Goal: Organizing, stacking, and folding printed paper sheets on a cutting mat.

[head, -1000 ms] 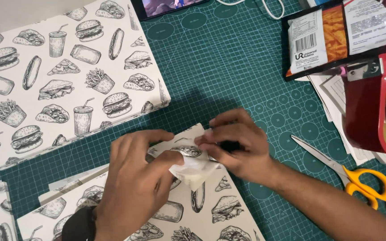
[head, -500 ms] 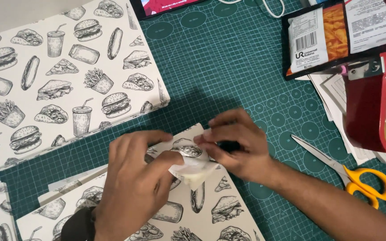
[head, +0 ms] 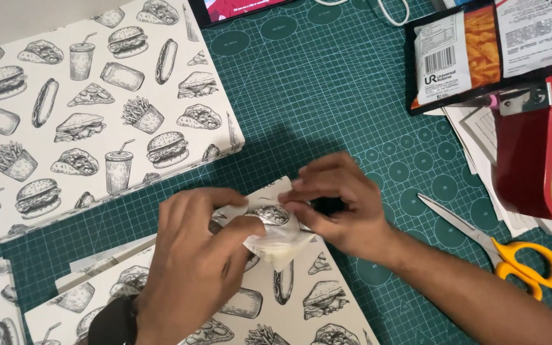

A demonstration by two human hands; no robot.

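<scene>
My left hand [head: 193,262] and my right hand [head: 337,204] meet over a small object wrapped in white paper printed with fast-food drawings [head: 276,230]. Both hands pinch and press the paper folds at its top. The wrapped object rests on a sheet of the same printed paper [head: 301,300] lying on the green cutting mat [head: 327,102]. What is inside the wrapping is hidden. A dark band sits on my left wrist.
A large box wrapped in the same printed paper [head: 91,121] lies at the upper left. Yellow-handled scissors [head: 512,255] lie at the right. A red tape dispenser [head: 544,153], a snack packet [head: 461,54] and papers sit at the upper right. A white cable [head: 391,9] runs along the top.
Almost nothing: both hands stay on the wrapped object, with only slight finger shifts on the paper folds.
</scene>
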